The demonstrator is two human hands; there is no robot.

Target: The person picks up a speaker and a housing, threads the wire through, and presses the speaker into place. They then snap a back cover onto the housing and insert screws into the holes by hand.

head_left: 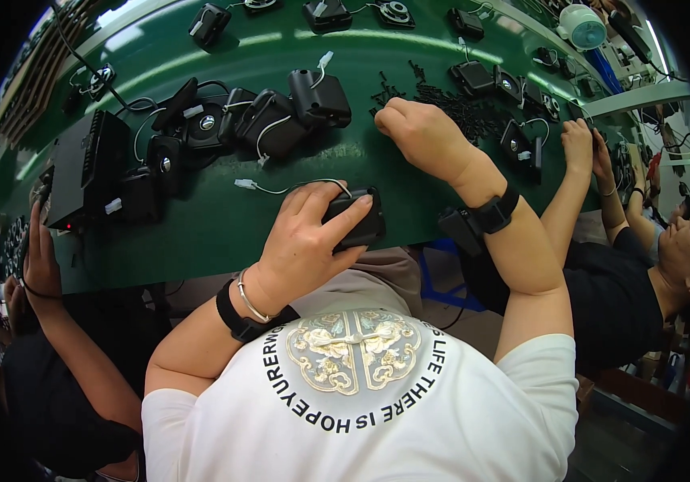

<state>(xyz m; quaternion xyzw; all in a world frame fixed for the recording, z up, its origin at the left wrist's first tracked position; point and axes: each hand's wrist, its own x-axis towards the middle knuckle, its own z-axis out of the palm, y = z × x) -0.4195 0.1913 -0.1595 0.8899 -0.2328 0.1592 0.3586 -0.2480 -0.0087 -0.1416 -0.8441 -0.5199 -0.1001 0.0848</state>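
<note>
At the near edge of the green table, my left hand (305, 229) is wrapped over a black speaker box (367, 218), its fingers and thumb gripping the casing. A pale wire runs from this box to a white plug (244, 184) lying to the left. Farther right and above the tabletop, my right hand (429, 138) is closed in a pinch; whatever its fingertips hold, if anything, is hidden. Just beyond that hand lies a loose heap of small black screws (473, 119).
Several black speaker boxes (269, 124) with wires and plugs cluster at the far left. A black power unit (88, 165) with a red light stands left of them. More speaker parts (519, 143) lie right. Co-workers' hands (576, 149) are at both sides. A small fan (582, 28) is at the back.
</note>
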